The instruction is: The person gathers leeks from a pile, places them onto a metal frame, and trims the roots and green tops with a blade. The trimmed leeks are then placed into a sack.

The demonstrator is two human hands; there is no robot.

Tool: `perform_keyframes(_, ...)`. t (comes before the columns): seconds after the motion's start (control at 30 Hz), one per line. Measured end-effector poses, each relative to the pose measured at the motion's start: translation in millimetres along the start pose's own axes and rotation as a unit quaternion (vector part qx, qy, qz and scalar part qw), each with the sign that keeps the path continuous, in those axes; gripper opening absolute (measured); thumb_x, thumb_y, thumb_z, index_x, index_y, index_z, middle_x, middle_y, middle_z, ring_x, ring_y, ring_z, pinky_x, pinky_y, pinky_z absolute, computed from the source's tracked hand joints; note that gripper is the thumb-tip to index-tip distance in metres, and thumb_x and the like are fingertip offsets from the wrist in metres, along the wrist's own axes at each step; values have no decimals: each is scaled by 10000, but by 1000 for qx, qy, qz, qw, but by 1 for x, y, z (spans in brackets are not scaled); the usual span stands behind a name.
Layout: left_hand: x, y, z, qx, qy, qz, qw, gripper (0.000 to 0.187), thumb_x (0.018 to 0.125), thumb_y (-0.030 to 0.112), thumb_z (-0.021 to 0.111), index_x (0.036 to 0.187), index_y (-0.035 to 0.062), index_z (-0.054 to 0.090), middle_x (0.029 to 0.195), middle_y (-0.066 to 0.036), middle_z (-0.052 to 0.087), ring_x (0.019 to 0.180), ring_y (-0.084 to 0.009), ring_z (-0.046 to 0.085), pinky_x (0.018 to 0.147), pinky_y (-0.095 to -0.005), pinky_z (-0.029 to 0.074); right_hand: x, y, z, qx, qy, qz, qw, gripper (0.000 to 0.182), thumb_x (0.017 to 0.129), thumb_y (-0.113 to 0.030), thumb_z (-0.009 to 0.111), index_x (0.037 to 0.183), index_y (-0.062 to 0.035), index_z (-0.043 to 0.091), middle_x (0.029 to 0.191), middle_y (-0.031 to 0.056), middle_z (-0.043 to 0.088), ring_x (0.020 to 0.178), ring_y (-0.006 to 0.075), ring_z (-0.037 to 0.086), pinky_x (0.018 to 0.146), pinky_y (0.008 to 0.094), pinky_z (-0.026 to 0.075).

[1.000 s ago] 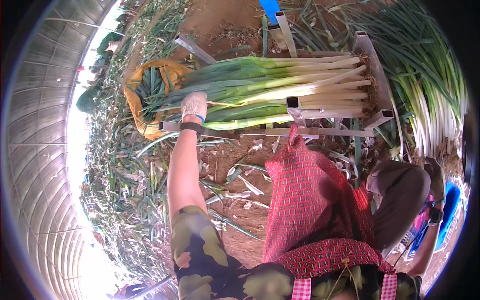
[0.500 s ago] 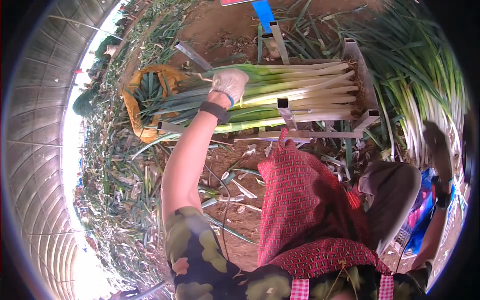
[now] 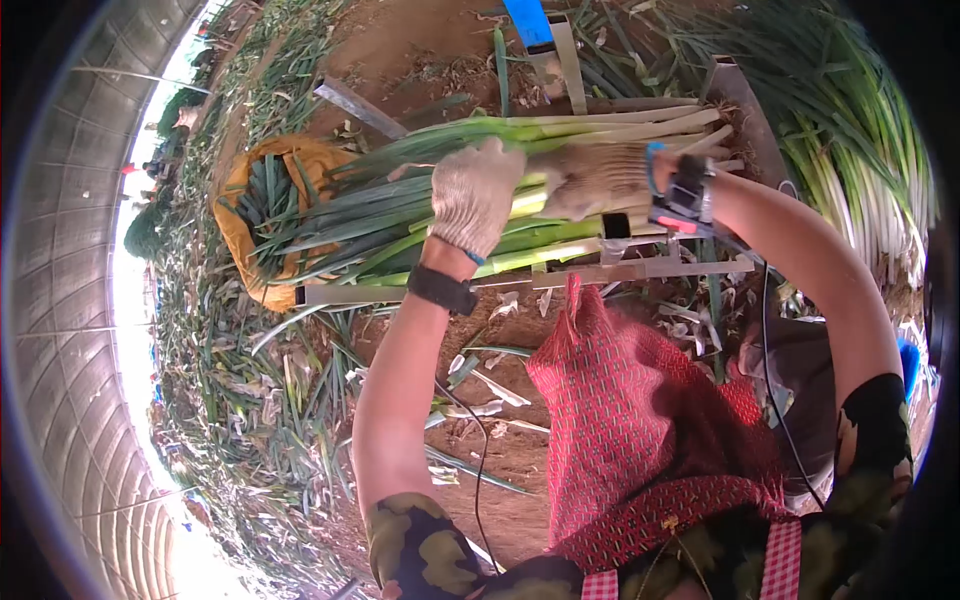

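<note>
A thick bundle of long green onions (image 3: 400, 170) lies in a metal frame (image 3: 690, 267), white root ends to the right and green leaves to the left. My left hand (image 3: 478, 195), in a pale knit glove, rests over the middle of the bundle, its fingers curled closed. What they hold, if anything, is hidden. Close beside it on the right, my gloved right hand (image 3: 600, 180) is over the pale stalks. Motion smears its fingers.
An orange sack (image 3: 230, 230) surrounds the leaf ends. More green onions (image 3: 880, 190) are piled at the right. A blue strip (image 3: 528, 22) stands behind the frame. Leaf scraps (image 3: 290, 380) litter the soil, and a thin black cable (image 3: 480, 460) hangs below my left arm.
My right hand has come up from the lower right onto the bundle beside my left hand. My left hand has shifted slightly right and down in the view.
</note>
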State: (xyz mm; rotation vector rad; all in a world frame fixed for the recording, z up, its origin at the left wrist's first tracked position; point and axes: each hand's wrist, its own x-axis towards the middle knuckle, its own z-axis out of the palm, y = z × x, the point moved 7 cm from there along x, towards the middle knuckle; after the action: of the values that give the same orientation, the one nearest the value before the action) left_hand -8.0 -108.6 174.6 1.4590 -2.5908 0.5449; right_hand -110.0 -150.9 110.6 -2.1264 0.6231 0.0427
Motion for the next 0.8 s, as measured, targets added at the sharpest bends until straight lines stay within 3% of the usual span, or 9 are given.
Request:
perform_keyframes(0.1, -9, -13, 4, -34, -29, -68, 997, 94, 815, 165, 680, 901, 129, 693, 887, -91, 637, 770, -321, 672, 662, -421, 535, 24, 3, 18, 229, -36, -16, 973, 446, 993, -330, 614, 1322, -32, 582, 910, 81, 690, 764, 130, 671, 717, 290, 571)
perform_keyframes(0.2, -24, -24, 9, -162, 22, -101, 981, 137, 807, 135, 703, 944, 127, 702, 959, -85, 651, 796, -323, 676, 678, -416, 537, 28, 1, 17, 340, -33, -33, 939, 444, 1004, -398, 603, 1270, -43, 617, 926, 52, 690, 821, 134, 672, 764, 277, 570)
perform_keyframes(0.33, -31, -26, 5, -195, 111, -96, 970, 267, 787, 109, 741, 1044, 162, 694, 1022, -75, 656, 870, -319, 666, 735, -402, 554, 27, -10, 15, 325, -24, -56, 944, 415, 1004, -415, 602, 1152, -30, 645, 916, 49, 692, 822, 134, 678, 769, 280, 577)
perform_keyframes(0.43, -50, -31, -17, -219, 248, -185, 925, 354, 762, 65, 769, 1099, 139, 689, 1129, -87, 644, 978, -317, 651, 805, -390, 550, 33, -3, 18, 348, -23, -141, 926, 389, 1006, -391, 605, 1067, -9, 644, 910, 64, 699, 822, 145, 696, 764, 281, 589)
perform_keyframes(0.53, -85, -35, 6, -164, 245, -289, 911, 501, 727, 19, 800, 1198, 138, 676, 1205, -86, 616, 1070, -315, 626, 895, -386, 527, 23, 13, 18, 366, 31, -148, 918, 368, 1004, -362, 613, 1000, 4, 645, 901, 81, 708, 808, 166, 717, 748, 292, 603)
perform_keyframes(0.57, -94, -37, 35, -153, 138, -294, 933, 506, 820, 133, 759, 1308, 164, 633, 1338, -108, 576, 1234, -355, 556, 1045, -457, 446, 15, 15, 16, 366, 29, -85, 926, 361, 1004, -353, 614, 994, 7, 646, 897, 86, 711, 801, 172, 722, 743, 295, 606)
perform_keyframes(0.67, -101, -25, 107, 13, -110, -249, 962, 533, 899, 266, 682, 1412, 194, 557, 1448, -141, 516, 1350, -378, 471, 1140, -535, 336, 11, 24, 20, 369, 38, -19, 928, 346, 1002, -332, 618, 992, 12, 643, 880, 95, 718, 778, 178, 727, 728, 302, 611)
perform_keyframes(0.7, -111, -28, 124, -76, -133, -276, 949, 520, 950, 343, 592, 1447, 209, 519, 1506, -167, 465, 1408, -399, 403, 1169, -580, 264, 9, 28, 20, 371, 47, -16, 927, 341, 1001, -327, 620, 994, 14, 642, 874, 96, 719, 770, 179, 728, 724, 304, 612)
perform_keyframes(0.8, -114, -32, 140, -59, -146, -286, 945, 505, 962, 288, 574, 1459, 234, 507, 1516, -172, 454, 1406, -397, 409, 1165, -569, 280, -25, 33, -12, 277, 160, 11, 947, 343, 1002, -320, 617, 1044, 19, 640, 875, 84, 714, 763, 169, 721, 756, 307, 606)
